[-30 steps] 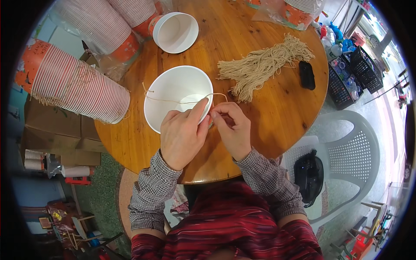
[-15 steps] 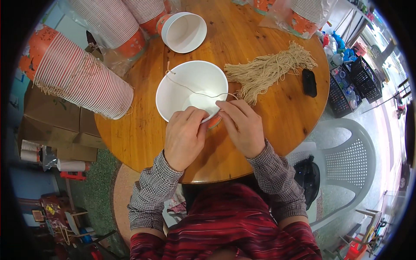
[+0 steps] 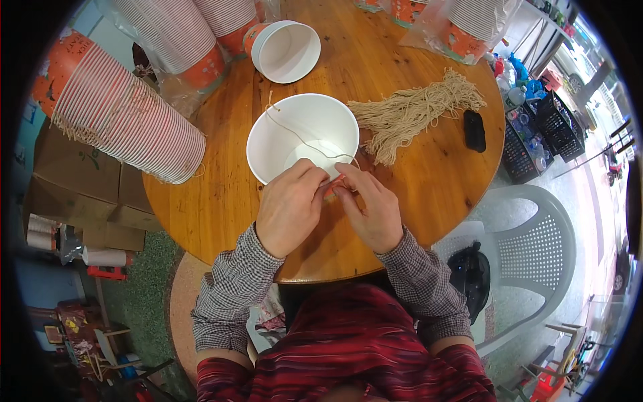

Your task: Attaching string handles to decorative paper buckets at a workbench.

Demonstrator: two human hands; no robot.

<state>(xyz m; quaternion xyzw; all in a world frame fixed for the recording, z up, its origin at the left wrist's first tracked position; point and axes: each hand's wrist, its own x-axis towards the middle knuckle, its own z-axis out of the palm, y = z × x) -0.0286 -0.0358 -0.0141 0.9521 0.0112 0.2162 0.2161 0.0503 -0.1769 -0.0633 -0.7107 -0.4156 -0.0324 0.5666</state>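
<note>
A white paper bucket (image 3: 264, 151) with an orange outside stands before me, its mouth tipped up toward me. Its near rim is in the grip of my left hand (image 3: 288, 211), fingers closed over the edge. A thin beige cord (image 3: 299, 139) passes through the far-left side near the rim and crosses the mouth toward my right hand (image 3: 372, 209). That hand is closed at the near-right rim, thumb and fingertips pinching the cord close to my left fingers. The cord's end is hidden there. Behind my right hand lies a bundle of beige cords (image 3: 418, 114).
Another paper bucket (image 3: 289, 52) lies on its side at the back. Tall stacks of nested buckets (image 3: 127, 110) fill the left of the round wooden table (image 3: 221, 228). A black phone-like object (image 3: 474, 130) lies at the right edge, beside a grey plastic chair (image 3: 536, 248).
My right hand has drawn in toward my left, its fingertips now lower against the rim. The bucket sits slightly farther right, and the cord's right end bends down into my fingers.
</note>
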